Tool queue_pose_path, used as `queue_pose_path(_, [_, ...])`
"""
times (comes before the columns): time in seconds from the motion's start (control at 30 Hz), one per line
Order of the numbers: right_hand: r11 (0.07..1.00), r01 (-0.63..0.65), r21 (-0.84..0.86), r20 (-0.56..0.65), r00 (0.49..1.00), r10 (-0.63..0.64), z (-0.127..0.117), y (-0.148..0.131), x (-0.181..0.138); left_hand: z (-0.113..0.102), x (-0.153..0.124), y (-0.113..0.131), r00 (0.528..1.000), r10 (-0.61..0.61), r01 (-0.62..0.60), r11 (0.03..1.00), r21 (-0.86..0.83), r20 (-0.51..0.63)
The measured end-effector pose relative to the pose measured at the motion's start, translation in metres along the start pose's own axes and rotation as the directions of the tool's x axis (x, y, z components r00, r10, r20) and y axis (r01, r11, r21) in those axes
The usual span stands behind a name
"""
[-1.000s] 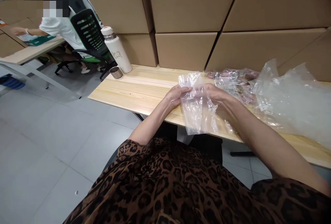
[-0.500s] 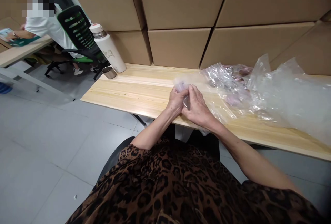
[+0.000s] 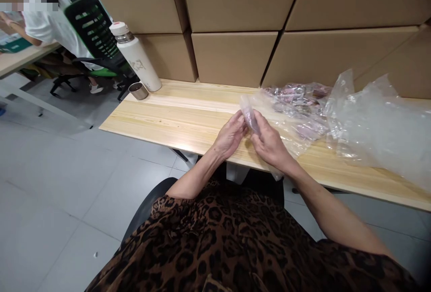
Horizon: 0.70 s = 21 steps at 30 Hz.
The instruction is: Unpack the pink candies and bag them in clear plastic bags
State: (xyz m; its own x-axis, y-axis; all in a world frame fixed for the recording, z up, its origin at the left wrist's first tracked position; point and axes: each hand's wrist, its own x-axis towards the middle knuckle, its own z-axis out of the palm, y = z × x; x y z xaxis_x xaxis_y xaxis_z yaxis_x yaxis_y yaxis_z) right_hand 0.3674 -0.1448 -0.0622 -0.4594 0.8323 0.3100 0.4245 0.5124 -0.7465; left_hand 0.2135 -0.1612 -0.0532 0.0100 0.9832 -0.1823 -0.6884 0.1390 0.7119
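Observation:
A small clear plastic packet (image 3: 249, 114) with something pale purplish inside stands tilted between my hands, above the table's front part. My right hand (image 3: 270, 144) is closed on its right side, thumb toward me. From the left, the curled fingers of my left hand (image 3: 231, 135) meet the packet's lower edge; their tips are partly hidden. Just beyond my right hand lies a heap of clear packets (image 3: 303, 103) with pinkish contents. Loose clear film (image 3: 292, 141) spreads beside my right wrist.
A large clear plastic bag (image 3: 380, 126) covers the table's right side. On the wooden table (image 3: 161, 121), a white bottle (image 3: 141, 63) and a metal cup (image 3: 138, 90) stand at the left. Cardboard boxes (image 3: 235, 56) line the back. A person (image 3: 50, 24) sits by another table.
The packet has come more upright and into clearer sight, mostly in my right hand. My hands have drawn a little apart. The view has shifted slightly.

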Motion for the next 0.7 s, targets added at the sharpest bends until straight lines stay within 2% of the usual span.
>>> queue_pose_path(0.1, [0.951,-0.081,0.300,0.077,0.995,0.061,-0.019,-0.013,0.001,0.000,0.001,0.001,0.999,-0.032,0.032,0.999,-0.027,0.017])
queue_pose_path(0.17, [0.857,-0.188,0.480,0.155,0.979,0.128,-0.029,-0.019,0.001,0.001,0.001,0.001,0.999,-0.047,0.047,0.998,-0.042,0.021])
queue_pose_path(0.23, [0.762,-0.294,0.577,0.221,0.954,0.201,-0.034,-0.022,0.000,0.004,0.002,0.001,0.998,-0.067,0.067,0.996,-0.061,0.013])
queue_pose_path(0.3, [0.721,-0.336,0.606,0.243,0.941,0.235,-0.037,-0.025,-0.001,0.007,0.001,0.000,0.995,-0.096,0.096,0.991,-0.093,0.000])
queue_pose_path(0.37, [0.719,-0.324,0.615,0.232,0.946,0.228,-0.037,-0.027,-0.001,0.008,0.000,0.000,0.995,-0.103,0.104,0.986,-0.133,0.010])
queue_pose_path(0.47, [0.693,-0.332,0.640,0.234,0.943,0.236,-0.034,-0.031,-0.002,0.010,-0.002,0.003,0.998,-0.038,0.044,0.989,-0.144,0.046])
queue_pose_path(0.53, [0.684,-0.352,0.639,0.242,0.936,0.255,-0.030,-0.030,-0.002,0.010,-0.002,0.005,1.000,0.001,0.002,0.994,-0.112,0.025])
queue_pose_path(0.63, [0.743,-0.342,0.575,0.224,0.939,0.260,-0.021,-0.024,-0.003,0.009,0.000,0.005,0.999,0.034,-0.036,0.993,-0.114,-0.016])
queue_pose_path(0.7, [0.857,-0.264,0.442,0.136,0.964,0.227,-0.015,-0.021,-0.005,0.008,0.001,0.003,0.997,0.062,-0.068,0.987,-0.143,-0.045])
